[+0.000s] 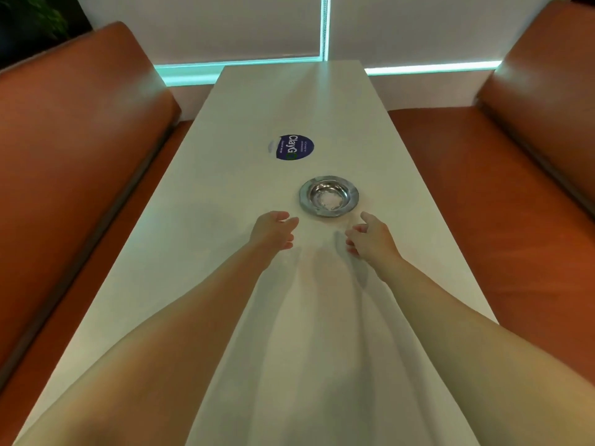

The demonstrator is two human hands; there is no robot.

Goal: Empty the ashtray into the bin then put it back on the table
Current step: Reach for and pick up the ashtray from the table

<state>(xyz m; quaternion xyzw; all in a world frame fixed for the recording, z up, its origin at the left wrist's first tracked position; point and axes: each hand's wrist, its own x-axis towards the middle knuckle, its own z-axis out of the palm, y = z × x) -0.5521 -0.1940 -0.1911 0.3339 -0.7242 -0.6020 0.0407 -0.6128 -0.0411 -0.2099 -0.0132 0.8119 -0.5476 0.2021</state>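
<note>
A round shiny metal ashtray [329, 196] sits on the long white table [225, 220], a little right of centre. Something whitish lies in its bowl. My left hand [273, 230] hovers just to the ashtray's near left, fingers loosely apart and holding nothing. My right hand [370, 236] is just below and right of the ashtray, fingers spread, thumb tip close to the rim but apart from it. No bin is in view.
A round blue sticker [293, 147] lies flat on the table beyond the ashtray. Orange-brown padded benches flank the table, one on the left [74, 149] and one on the right [515, 188]. A white wall with glowing teal strips closes the far end.
</note>
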